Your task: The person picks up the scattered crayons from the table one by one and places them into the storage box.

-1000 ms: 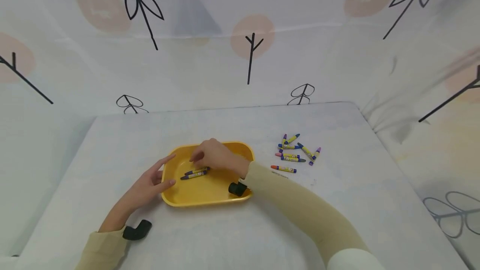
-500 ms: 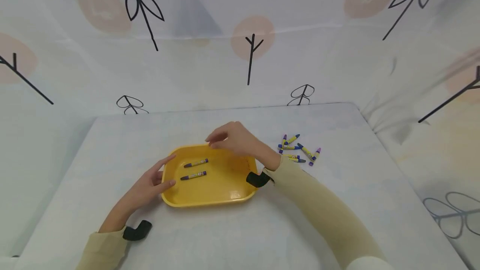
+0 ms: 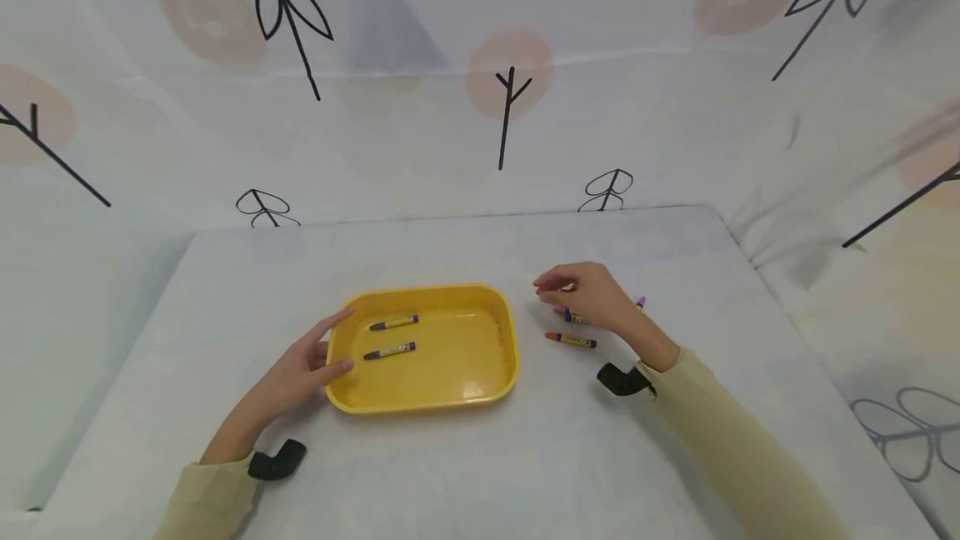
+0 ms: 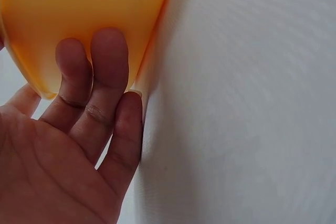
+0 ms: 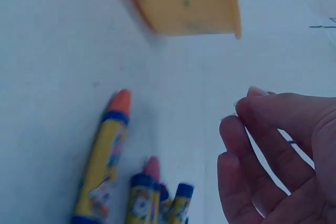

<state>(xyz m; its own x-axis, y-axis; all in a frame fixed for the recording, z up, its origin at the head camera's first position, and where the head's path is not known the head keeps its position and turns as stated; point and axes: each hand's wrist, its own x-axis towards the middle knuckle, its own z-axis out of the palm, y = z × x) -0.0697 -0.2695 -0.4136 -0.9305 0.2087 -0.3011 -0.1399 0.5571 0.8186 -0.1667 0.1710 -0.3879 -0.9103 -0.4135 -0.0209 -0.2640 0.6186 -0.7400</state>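
Observation:
At the left end of the yellow plastic tray (image 3: 420,407), my left hand (image 3: 288,377) grips its wall. Thumb and forefinger reach over the rim; in the left wrist view the other fingers (image 4: 109,59) lie against the outer wall. Inside the tray are two dark-tipped crayons, an upper crayon (image 3: 393,322) and a lower crayon (image 3: 389,351). My right hand (image 3: 588,294) hovers over the loose crayons right of the tray, fingers loosely bent and holding nothing. An orange crayon (image 5: 102,166) lies nearest the front, with a pink-tipped crayon (image 5: 152,169) close by. The hand hides part of this group.
A pale cloth covers the table (image 3: 465,473), and a patterned curtain (image 3: 420,140) rises behind it. A purple-tipped crayon (image 3: 641,303) shows just past the right hand. Black wrist mounts sit on both wrists.
My right hand has left the tray and moved right to the loose crayons. The upper crayon, earlier beside its fingers, now lies free in the tray. My left hand stays put.

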